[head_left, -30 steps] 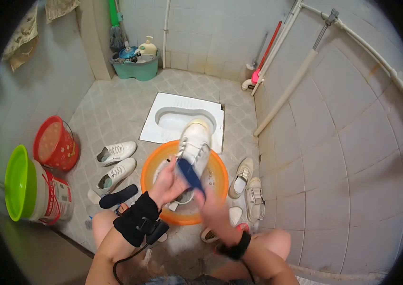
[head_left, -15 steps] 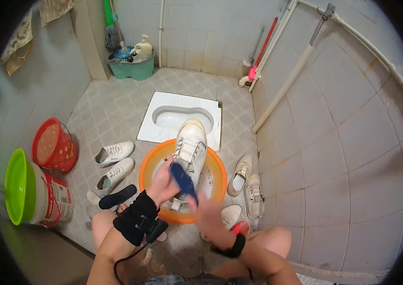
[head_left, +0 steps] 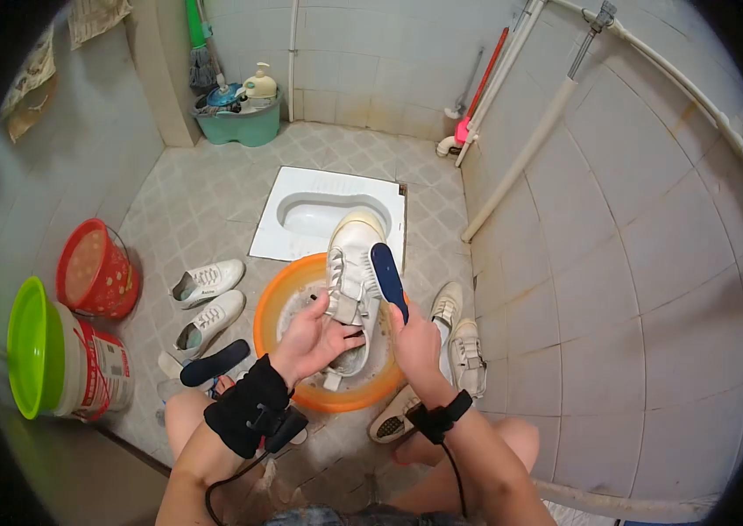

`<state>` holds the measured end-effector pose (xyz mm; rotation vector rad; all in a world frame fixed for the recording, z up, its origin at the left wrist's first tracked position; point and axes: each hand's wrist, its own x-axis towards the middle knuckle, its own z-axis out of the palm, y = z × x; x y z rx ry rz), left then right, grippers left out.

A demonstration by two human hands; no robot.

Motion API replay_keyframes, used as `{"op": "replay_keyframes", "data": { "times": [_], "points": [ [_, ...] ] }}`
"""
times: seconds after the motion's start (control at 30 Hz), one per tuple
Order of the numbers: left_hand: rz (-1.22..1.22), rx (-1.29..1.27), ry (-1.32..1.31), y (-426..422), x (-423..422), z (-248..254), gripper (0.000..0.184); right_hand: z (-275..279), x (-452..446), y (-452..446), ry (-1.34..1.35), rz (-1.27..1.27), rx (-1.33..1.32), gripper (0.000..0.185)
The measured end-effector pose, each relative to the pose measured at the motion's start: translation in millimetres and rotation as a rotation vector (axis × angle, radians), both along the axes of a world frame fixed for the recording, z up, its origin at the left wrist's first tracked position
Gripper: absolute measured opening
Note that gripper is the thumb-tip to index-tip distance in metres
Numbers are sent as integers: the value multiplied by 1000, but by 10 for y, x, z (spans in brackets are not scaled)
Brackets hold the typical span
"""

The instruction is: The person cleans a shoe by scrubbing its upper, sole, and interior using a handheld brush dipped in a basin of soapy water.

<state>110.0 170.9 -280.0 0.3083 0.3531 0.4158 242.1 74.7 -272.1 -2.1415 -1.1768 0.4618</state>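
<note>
Above the orange basin (head_left: 267, 307), a white shoe (head_left: 354, 254) points its toe away from me. My left hand (head_left: 314, 337) supports the shoe's near part from the left, fingers bent at its opening. My right hand (head_left: 415, 342) grips the handle of a dark blue brush (head_left: 386, 273), whose white bristles touch the right side of the shoe's upper. Sudsy water shows inside the basin beneath the shoe.
White shoes (head_left: 209, 282) and a dark insole (head_left: 215, 363) lie at left, near a red bucket (head_left: 117, 280) and green basin (head_left: 28, 346). More shoes (head_left: 468, 358) stand at right. Beyond is a squat toilet (head_left: 271, 219); a teal tub (head_left: 240, 129) stands behind.
The brush in my right hand has moved from the shoe's near left area, up and right to its right side. My right hand has shifted right. My left hand stays at the shoe.
</note>
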Motion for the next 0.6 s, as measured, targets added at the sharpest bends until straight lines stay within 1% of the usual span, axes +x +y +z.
{"op": "replay_keyframes", "data": {
  "times": [0.03,0.07,0.13,0.17,0.2,0.27,0.33,0.37,0.4,0.47,0.5,0.53,0.6],
  "points": [
    [-18,-56,-67,13,-23,-72,54,1,-39,-56,-16,17,-61,29],
    [-13,-50,-72,72,-53,-197,54,-30,-131,-153,-22,22,-55,29],
    [-153,-62,-482,120,-114,-155,54,-121,-391,-375,-162,261,226,35],
    [63,-187,-104,71,-102,-146,53,-195,-247,-248,-247,169,97,36],
    [2,-12,-70,7,-65,22,52,-150,-137,-153,-243,165,91,36],
    [20,-33,-37,26,-20,-44,52,-47,43,23,-96,8,-10,37],
    [64,-61,-44,34,-18,-154,52,-122,-151,-123,-71,36,13,37],
    [111,-88,-49,62,-38,-261,53,-98,-259,-204,-349,145,265,37],
    [-143,-66,-430,172,-173,-592,55,-117,-222,-207,-343,170,230,37],
    [-9,5,-5,-48,-67,33,53,-155,-144,-208,-329,221,160,38],
    [-28,17,-3,-29,-33,-92,54,-54,45,-27,-156,106,47,39],
    [-27,18,-7,-48,-22,-65,54,12,145,75,17,-9,-66,40],
    [-15,-11,90,-83,-10,6,54,4,-118,-136,16,-25,-17,41]
  ]
}}
